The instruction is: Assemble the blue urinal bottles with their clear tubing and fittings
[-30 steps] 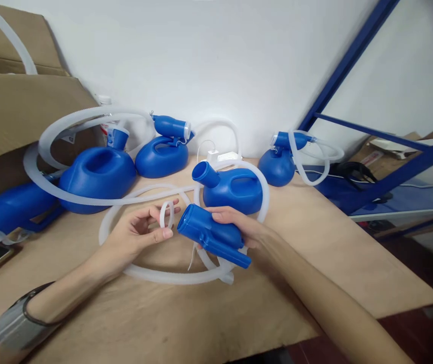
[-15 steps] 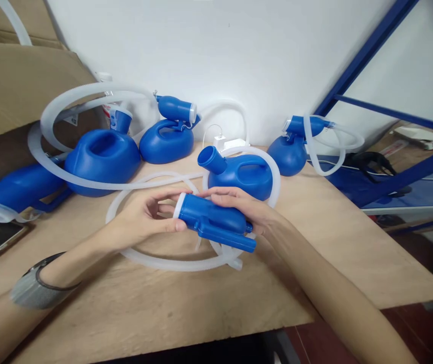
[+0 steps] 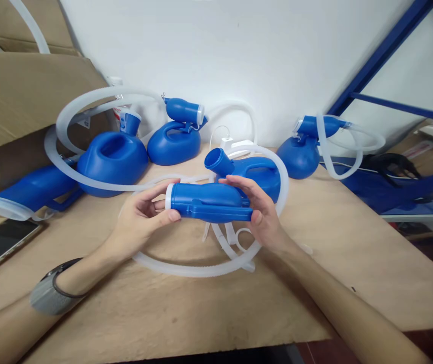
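Level in front of me is a blue plastic urinal head (image 3: 205,198), a hollow cylinder with a white rim at its left end and a straight handle along its near side. My left hand (image 3: 142,217) grips the white-rimmed end, thumb at the near side and fingers behind. At the other end my right hand (image 3: 269,217) holds the piece, its thumb by the handle tip and its fingers over the far side. Just behind stands a blue urinal bottle (image 3: 263,174) with an open, tilted neck, partly hidden by my right hand. A pale corrugated hose (image 3: 186,270) loops on the table below.
Several more blue bottles line the wall, among them a left one (image 3: 112,164), a middle one (image 3: 174,144) and a right one (image 3: 297,156). A phone (image 3: 2,245) and a cardboard box (image 3: 38,96) are at the left. A blue metal frame (image 3: 386,45) rises at the right.
The urinal head has turned from slanting to nearly level and moved slightly left and up. My right hand has shifted from its top to its right end. The view has shifted slightly.
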Tool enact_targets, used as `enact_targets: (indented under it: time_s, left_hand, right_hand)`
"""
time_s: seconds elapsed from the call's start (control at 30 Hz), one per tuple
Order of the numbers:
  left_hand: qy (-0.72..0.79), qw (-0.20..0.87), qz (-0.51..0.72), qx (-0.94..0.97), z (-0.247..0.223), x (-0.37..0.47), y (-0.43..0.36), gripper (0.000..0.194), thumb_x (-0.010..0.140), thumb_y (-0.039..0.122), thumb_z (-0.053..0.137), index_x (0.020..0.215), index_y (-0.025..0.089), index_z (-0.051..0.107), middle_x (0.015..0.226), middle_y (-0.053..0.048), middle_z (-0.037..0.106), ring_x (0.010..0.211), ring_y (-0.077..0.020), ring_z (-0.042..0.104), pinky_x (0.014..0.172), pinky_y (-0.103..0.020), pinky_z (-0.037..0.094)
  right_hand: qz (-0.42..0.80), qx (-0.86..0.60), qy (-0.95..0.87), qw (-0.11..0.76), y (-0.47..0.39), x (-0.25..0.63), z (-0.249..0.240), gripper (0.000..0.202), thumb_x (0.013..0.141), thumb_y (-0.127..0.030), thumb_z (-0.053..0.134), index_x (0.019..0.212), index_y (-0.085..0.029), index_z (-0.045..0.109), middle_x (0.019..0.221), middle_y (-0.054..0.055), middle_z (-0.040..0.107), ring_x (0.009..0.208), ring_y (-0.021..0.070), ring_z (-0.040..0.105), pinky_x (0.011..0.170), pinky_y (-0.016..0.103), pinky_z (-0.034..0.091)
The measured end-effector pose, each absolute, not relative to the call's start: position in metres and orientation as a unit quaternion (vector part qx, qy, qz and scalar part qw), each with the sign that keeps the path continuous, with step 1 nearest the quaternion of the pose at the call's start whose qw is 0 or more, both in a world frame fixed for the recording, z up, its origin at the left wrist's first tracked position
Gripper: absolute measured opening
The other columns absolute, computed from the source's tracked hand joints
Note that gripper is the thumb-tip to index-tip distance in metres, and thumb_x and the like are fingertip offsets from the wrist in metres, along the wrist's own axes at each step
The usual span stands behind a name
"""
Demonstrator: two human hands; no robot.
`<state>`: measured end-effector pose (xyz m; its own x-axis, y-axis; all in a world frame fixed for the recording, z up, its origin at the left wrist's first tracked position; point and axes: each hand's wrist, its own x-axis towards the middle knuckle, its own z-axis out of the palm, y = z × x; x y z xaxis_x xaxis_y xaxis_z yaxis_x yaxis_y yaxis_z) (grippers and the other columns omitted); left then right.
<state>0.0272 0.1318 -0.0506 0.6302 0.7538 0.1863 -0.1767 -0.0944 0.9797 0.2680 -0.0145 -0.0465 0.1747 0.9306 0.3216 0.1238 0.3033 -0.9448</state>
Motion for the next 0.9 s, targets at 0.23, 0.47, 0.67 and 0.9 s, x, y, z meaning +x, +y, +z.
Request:
enact_targets:
  time_s: [0.23,0.47,0.67,0.9]
  left_hand:
    - [0.240,0.631,0.347,0.651,-0.055,0.032,0.124,0.076,0.072,0.051,0.100,0.139,0.023,0.078,0.121,-0.011,0.084,0.111,-0.0355,0.081,0.099,-0.047,0.069]
    - [0.243,0.552,0.338,0.723,-0.054,0.024,0.128,0.080,0.073,0.053,0.099,0.145,0.028,0.073,0.144,-0.011,0.075,0.127,-0.0392,0.074,0.111,-0.056,0.062]
    - [0.107,0.456,0.300,0.831,-0.056,0.016,0.132,0.073,0.097,0.047,0.080,0.162,0.049,0.048,0.166,-0.004,0.057,0.150,-0.0353,0.057,0.111,-0.049,0.062]
    - [0.073,0.350,0.363,0.860,-0.047,0.017,0.133,0.067,0.093,0.042,0.087,0.155,0.046,0.061,0.132,-0.005,0.076,0.115,-0.0241,0.075,0.098,-0.036,0.068]
  right_hand:
    - [0.165,-0.585,-0.537,0.584,-0.016,0.259,-0.047,0.064,0.102,-0.083,0.043,0.131,-0.039,0.078,0.152,0.004,0.062,0.145,0.0349,0.055,0.121,0.055,0.048]
    - [0.194,-0.522,-0.677,0.481,-0.010,0.268,-0.046,0.088,0.083,-0.081,0.078,0.157,-0.037,0.060,0.156,0.009,0.063,0.144,0.0355,0.059,0.125,0.055,0.044]
    - [0.105,-0.505,-0.690,0.508,-0.008,0.273,-0.049,0.072,0.075,-0.043,0.099,0.141,-0.033,0.070,0.132,0.005,0.078,0.115,0.0275,0.076,0.105,0.045,0.061]
    - [0.087,-0.524,-0.675,0.512,-0.011,0.269,-0.046,0.063,0.073,-0.045,0.097,0.128,-0.028,0.073,0.116,0.004,0.082,0.097,0.0245,0.079,0.091,0.040,0.064]
